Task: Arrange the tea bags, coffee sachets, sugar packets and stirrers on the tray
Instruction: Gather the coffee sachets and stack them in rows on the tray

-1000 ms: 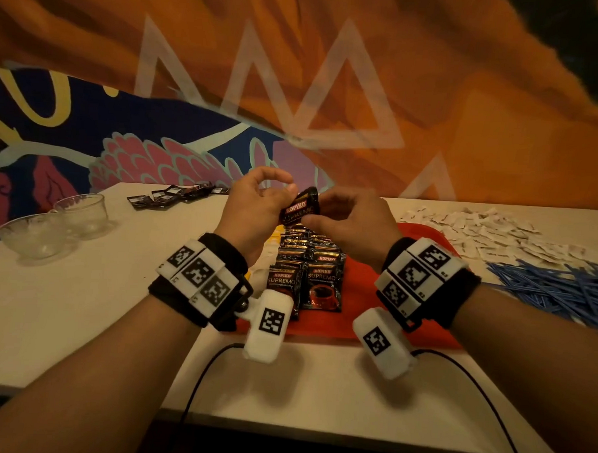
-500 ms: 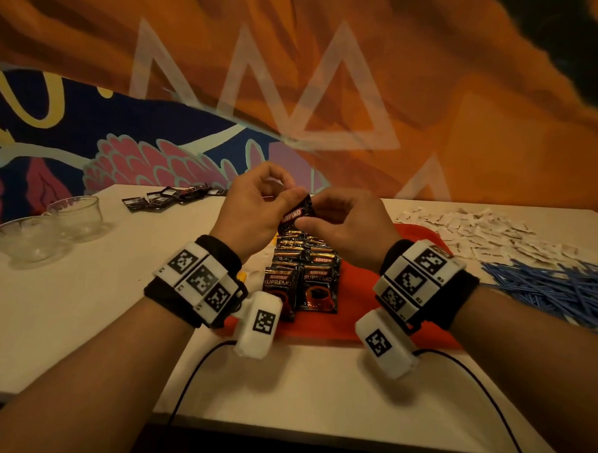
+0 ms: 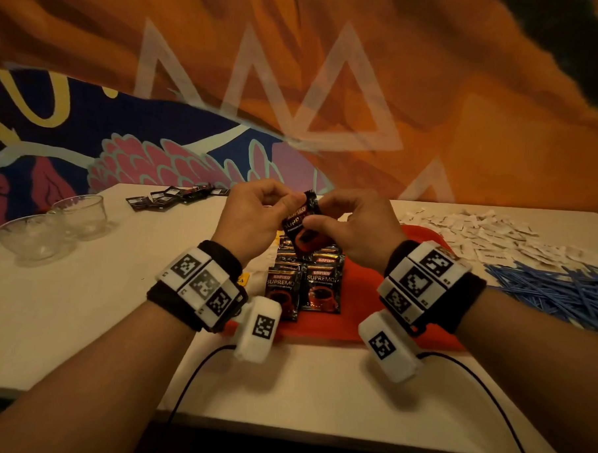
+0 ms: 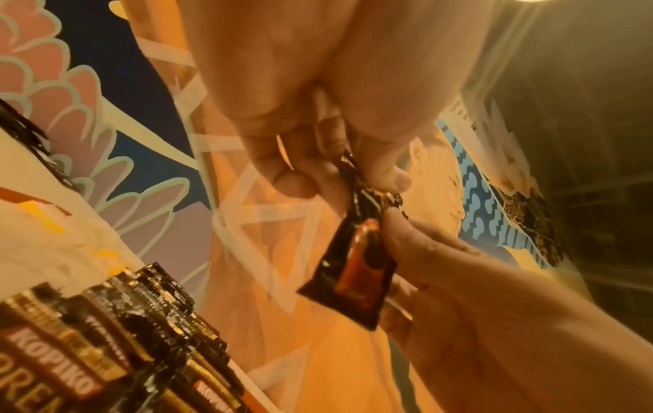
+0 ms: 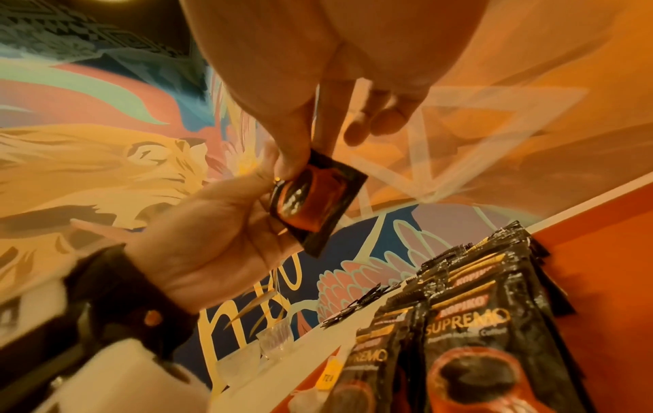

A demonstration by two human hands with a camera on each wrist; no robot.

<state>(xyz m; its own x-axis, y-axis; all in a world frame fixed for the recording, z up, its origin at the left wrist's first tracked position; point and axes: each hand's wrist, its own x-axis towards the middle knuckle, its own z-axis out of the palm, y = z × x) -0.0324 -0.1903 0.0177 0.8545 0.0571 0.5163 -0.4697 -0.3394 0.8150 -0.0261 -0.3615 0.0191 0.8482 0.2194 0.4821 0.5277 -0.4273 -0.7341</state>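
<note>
Head view: The left hand [image 3: 257, 217] and the right hand [image 3: 352, 228] are raised together above the red tray [image 3: 366, 297]. Both pinch one black coffee sachet [image 3: 303, 223]. The left grip holds the sachet's upper left edge between thumb and fingertips; the right grip holds its right side, thumb on the printed face. The sachet is tilted and clear of the tray. Below it, two rows of coffee sachets [image 3: 305, 285] lie overlapped on the tray, running away from the person. The tray rests on the white desk [image 3: 82, 302]. To the right of the tray lie a spread of white sugar packets [image 3: 489, 234] and, nearer the person, a pile of blue stirrers [image 3: 562, 292]. At the far left edge of the desk stand two glass bowls [image 3: 50, 229]; a group of dark packets [image 3: 175, 197] lies at the far side.

Left wrist view: The left hand [image 4: 318, 111] has its fingers curled, with thumb and fingertips closed on the sachet's [image 4: 357, 265] top seam. The right hand [image 4: 477, 307] enters from lower right, its thumb pressed on the sachet's face. The rows on the tray [image 4: 123, 335] appear at lower left.

Right wrist view: The right hand [image 5: 318, 69] pinches the top corner of the sachet [image 5: 314, 198]; two fingers stay loosely extended. The left hand [image 5: 219, 237] supports the sachet from the left. The rows [image 5: 459, 321] lie at lower right on the tray [image 5: 600, 237].
</note>
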